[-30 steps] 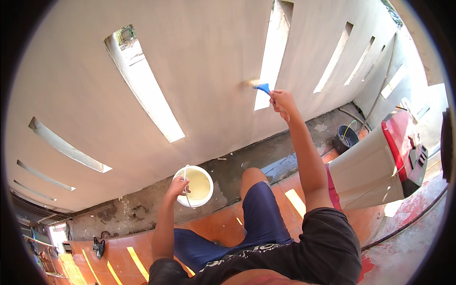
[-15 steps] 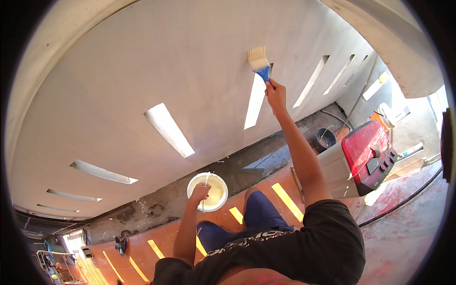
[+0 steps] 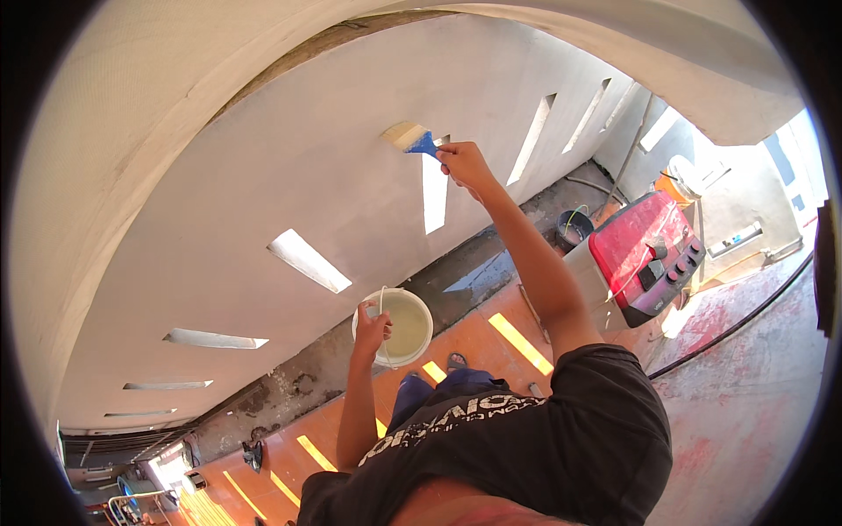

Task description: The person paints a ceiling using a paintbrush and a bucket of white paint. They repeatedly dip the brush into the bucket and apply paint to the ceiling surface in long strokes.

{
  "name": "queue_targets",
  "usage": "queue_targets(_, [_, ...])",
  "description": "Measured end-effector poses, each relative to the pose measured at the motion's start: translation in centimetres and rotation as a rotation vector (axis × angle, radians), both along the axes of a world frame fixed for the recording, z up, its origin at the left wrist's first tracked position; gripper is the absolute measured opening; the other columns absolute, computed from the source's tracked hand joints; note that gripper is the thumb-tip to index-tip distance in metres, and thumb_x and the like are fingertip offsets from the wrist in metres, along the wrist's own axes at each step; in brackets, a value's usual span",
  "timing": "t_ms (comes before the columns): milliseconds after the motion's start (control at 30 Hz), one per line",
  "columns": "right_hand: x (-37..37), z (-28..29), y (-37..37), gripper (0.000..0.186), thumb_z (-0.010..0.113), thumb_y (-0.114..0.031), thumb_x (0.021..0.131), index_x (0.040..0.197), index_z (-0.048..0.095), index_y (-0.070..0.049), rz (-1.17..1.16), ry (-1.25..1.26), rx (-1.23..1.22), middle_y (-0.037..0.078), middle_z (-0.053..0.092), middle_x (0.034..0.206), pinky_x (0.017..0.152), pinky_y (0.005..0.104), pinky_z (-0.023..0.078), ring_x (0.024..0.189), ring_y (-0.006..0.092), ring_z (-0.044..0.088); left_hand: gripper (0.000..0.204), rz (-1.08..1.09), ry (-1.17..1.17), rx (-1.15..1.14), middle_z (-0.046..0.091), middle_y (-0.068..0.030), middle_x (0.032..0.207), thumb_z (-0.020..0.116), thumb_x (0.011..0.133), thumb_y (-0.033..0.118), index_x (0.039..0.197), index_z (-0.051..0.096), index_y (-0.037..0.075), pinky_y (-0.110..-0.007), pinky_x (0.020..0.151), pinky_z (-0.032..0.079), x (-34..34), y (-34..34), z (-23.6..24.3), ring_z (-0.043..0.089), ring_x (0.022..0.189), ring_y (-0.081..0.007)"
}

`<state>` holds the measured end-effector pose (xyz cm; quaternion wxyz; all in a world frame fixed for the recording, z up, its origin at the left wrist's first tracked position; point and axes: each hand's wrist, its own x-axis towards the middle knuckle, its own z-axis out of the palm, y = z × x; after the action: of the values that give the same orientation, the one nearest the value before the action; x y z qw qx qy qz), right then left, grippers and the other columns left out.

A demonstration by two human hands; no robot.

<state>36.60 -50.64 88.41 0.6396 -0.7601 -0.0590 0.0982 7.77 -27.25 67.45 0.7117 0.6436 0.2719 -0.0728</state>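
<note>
The right hand's fingers pinch the blue handle of a wide brush, whose pale bristles are at the far wall, by the upper left of a narrow slot. The left hand's fingers curl round the handle of a white bucket containing pale liquid. To the right stands a red-topped machine.

Across the front of your black shirt runs pale printed lettering, some characters large and others smaller, partly bent by the folds of the cloth. On the dark control panel of the red-topped washing machine to your right, you have a small light mark, too tiny to make out surely.
</note>
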Motion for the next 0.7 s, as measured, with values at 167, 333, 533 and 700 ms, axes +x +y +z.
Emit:
queue_targets(167, [-10.8, -7.0, 1.8, 0.025, 0.057, -0.014, 0.099, 0.118, 0.06, 0.001, 0.055, 0.339, 0.45, 0.006, 0.066, 0.082, 0.06, 0.0256, 0.044, 0.068, 0.0099, 0.054, 0.025, -0.125, -0.065, -0.132, 0.053, 0.0017, 0.081, 0.059, 0.101, 0.03, 0.115, 0.065, 0.01, -0.025, 0.062, 0.047, 1.4, -1.8, 2.6, 0.051, 0.07, -0.007])
queue_targets(333, [-18.3, -13.4, 4.5, 0.028, 0.057, -0.011, 0.099, 0.125, 0.054, -0.002, 0.036, 0.451, 0.683, 0.01, 0.071, 0.102, 0.072, 0.0282, 0.05, 0.086, 0.012, 0.059, 0.035, -0.149, -0.123, -0.273, 0.05, 0.004, 0.081, 0.055, 0.103, 0.039, 0.106, 0.068, 0.007, -0.024, 0.067, 0.046, 2.3, -2.9, 3.3, 0.049, 0.073, -0.0062])
queue_targets(533, [-21.6, -15.5, 4.0, 0.029, 0.059, -0.006, 0.098, 0.126, 0.05, 0.0, -0.048, 0.432, 0.713, 0.012, 0.071, 0.113, 0.078, 0.0304, 0.052, 0.087, 0.0128, 0.062, 0.032, -0.213, -0.119, -0.209, 0.051, 0.004, 0.078, 0.059, 0.102, 0.038, 0.097, 0.065, 0.007, -0.023, 0.064, 0.044, 2.4, -4.9, 2.6, 0.049, 0.07, -0.0061])
queue_targets(700, [-21.5, -16.1, 2.5, 0.031, 0.062, -0.006, 0.097, 0.126, 0.05, 0.0, -0.091, 0.415, 0.622, 0.012, 0.071, 0.115, 0.077, 0.0266, 0.05, 0.086, 0.0097, 0.061, 0.032, -0.32, -0.103, -0.139, 0.056, 0.0024, 0.087, 0.059, 0.101, 0.039, 0.107, 0.064, 0.008, -0.026, 0.069, 0.045, 3.2, -6.4, 1.6, 0.053, 0.078, -0.0081])
